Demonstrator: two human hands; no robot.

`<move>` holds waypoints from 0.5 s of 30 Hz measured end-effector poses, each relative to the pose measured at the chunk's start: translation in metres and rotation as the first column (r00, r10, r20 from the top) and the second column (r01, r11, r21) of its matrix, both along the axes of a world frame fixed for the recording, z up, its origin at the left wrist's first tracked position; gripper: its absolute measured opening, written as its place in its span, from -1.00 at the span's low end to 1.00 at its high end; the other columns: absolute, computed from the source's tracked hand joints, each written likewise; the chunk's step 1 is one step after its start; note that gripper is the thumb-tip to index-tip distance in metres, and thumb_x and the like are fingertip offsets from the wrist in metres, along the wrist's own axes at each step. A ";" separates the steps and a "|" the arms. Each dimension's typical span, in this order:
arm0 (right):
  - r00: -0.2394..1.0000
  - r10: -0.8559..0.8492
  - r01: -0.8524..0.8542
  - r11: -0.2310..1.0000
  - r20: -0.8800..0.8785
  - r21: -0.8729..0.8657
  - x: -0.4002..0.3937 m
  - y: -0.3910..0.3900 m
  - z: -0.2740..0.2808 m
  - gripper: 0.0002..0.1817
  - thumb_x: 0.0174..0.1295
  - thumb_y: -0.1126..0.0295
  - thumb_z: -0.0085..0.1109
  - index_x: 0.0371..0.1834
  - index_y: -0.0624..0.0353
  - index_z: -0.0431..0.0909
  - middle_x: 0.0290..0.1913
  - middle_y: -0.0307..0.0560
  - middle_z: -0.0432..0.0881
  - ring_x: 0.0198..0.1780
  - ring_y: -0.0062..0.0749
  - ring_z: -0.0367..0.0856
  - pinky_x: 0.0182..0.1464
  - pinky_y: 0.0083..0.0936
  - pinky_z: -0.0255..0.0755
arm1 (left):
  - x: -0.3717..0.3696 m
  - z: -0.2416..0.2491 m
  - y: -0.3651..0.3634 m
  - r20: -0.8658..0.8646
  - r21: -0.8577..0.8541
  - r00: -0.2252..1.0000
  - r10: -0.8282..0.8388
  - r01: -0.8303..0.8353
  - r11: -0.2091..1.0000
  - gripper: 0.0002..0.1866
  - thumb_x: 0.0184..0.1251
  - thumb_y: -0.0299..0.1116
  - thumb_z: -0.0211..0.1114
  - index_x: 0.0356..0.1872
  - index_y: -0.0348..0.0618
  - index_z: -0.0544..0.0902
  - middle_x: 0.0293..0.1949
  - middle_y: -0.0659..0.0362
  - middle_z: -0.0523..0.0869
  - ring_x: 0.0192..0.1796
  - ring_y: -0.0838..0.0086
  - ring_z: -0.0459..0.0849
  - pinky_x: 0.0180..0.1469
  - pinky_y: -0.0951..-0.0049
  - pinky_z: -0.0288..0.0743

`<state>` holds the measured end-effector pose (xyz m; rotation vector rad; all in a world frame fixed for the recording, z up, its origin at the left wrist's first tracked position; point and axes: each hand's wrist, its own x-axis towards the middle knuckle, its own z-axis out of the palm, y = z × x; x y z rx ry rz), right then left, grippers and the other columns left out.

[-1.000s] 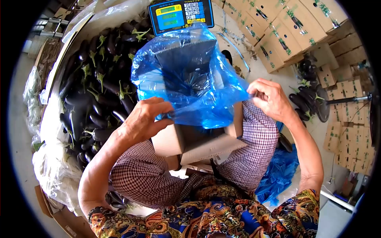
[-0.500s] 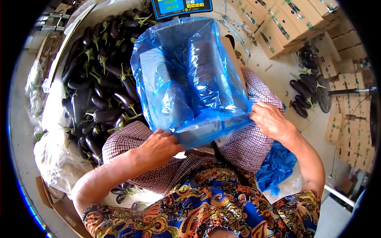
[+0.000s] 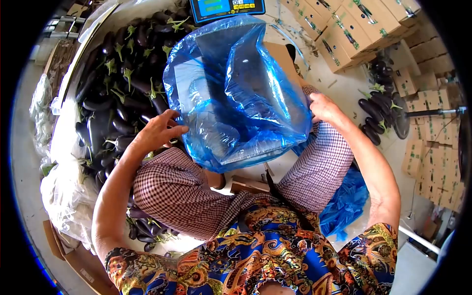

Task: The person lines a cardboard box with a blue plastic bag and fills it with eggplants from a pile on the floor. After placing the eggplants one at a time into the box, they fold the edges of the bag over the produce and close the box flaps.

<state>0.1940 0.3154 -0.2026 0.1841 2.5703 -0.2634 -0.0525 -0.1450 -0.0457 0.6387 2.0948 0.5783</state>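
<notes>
A translucent blue plastic bag [image 3: 265,98] lines a cardboard box [image 3: 281,59] in front of me, its loose edge folded over the near side. Beside the bag's left edge is my left hand [image 3: 161,130], fingers apart and nothing gripped. My right hand [image 3: 325,108] is at the bag's right edge, its fingers curled and pinching the plastic. Pale panels show through the film; the bottom of the box is hidden under creases and glare.
A large heap of eggplants [image 3: 123,125] lies to the left. Behind the box stands a scale display [image 3: 227,7]. Stacked cartons [image 3: 351,34] and more eggplants [image 3: 376,110] are on the right. Blue bags [image 3: 344,201] lie by my right leg.
My left hand has moved from the bag's near edge up to its left side and opened. My right hand has shifted up along the right edge. The near edge of the bag now hangs over the box.
</notes>
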 end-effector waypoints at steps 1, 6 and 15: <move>0.949 -0.311 0.296 0.929 -0.039 -0.222 -0.004 -0.012 0.013 -0.74 0.17 0.39 0.07 -0.19 0.36 0.57 -0.25 0.24 0.65 -0.13 0.05 0.65 -0.10 -0.16 0.53 | 0.000 -0.013 0.000 0.033 0.034 0.997 0.070 -0.071 0.997 -0.33 0.29 -0.04 0.36 0.21 -0.38 0.42 -0.04 -0.15 0.69 -0.05 0.20 0.73 -0.08 0.30 0.69; 0.842 -0.528 0.505 0.844 -0.110 -0.180 -0.031 -0.091 0.098 -0.68 0.20 0.34 0.09 -0.12 0.40 0.50 -0.21 0.30 0.66 -0.12 0.08 0.66 -0.08 -0.13 0.53 | -0.006 -0.070 -0.002 0.525 0.153 0.832 0.179 -0.299 0.942 -0.29 0.30 -0.12 0.39 0.32 -0.34 0.32 0.04 -0.02 0.67 -0.02 0.29 0.71 -0.05 0.36 0.67; 0.988 -0.078 0.116 0.945 -0.135 0.307 -0.029 -0.064 0.038 -0.82 0.08 0.56 0.04 -0.46 0.26 0.68 -0.38 0.18 0.68 -0.35 0.05 0.68 -0.41 -0.09 0.51 | 0.023 -0.072 -0.005 0.701 0.242 0.696 0.156 -0.437 0.866 -0.39 0.24 -0.23 0.44 0.21 -0.39 0.47 -0.01 0.04 0.72 -0.02 0.42 0.70 0.07 0.47 0.56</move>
